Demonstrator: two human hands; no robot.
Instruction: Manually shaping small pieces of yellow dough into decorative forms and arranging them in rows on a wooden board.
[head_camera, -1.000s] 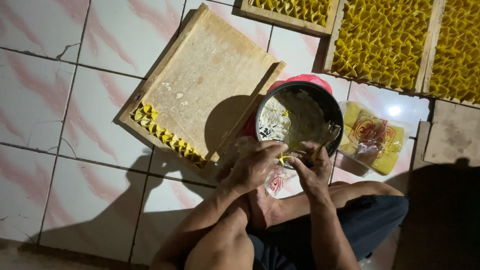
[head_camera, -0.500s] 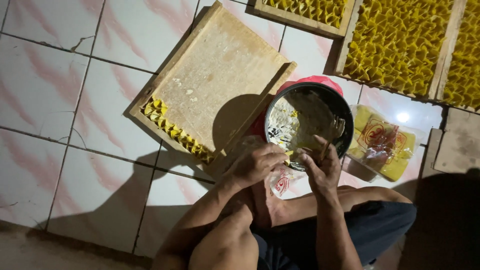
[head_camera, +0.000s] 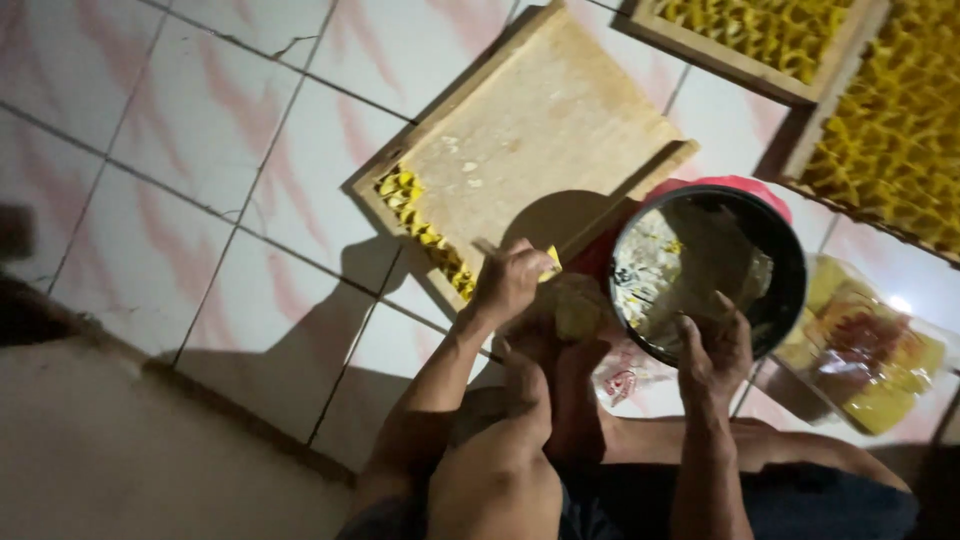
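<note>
The left hand (head_camera: 510, 283) rests at the near edge of the wooden tray (head_camera: 540, 150), fingers curled together around a small yellow folded piece (head_camera: 550, 262), of which only a corner shows past the knuckles. A short row of the same yellow folded pieces (head_camera: 425, 230) lies along the tray's near-left rim; the rest of the tray bed is bare apart from a few pale specks. The right hand (head_camera: 715, 350) sits at the near rim of the dark round bowl (head_camera: 790, 260), fingers bent and close together over the rim; whether they pinch anything cannot be told, since the fingertips are lost in shadow. The bowl's contents read as a pale smeared mass, not identifiable. The bowl rests on a red base (head_camera: 740, 186), mostly covered by it. To the right lies a clear plastic packet (head_camera: 860, 350) with yellow and red contents, blurred. Two further trays of yellow pieces (head_camera: 890, 120) are cut off by the top edge. The person's bare knee and foot hide the floor tiles (head_camera: 200, 150) beneath the hands.
</note>
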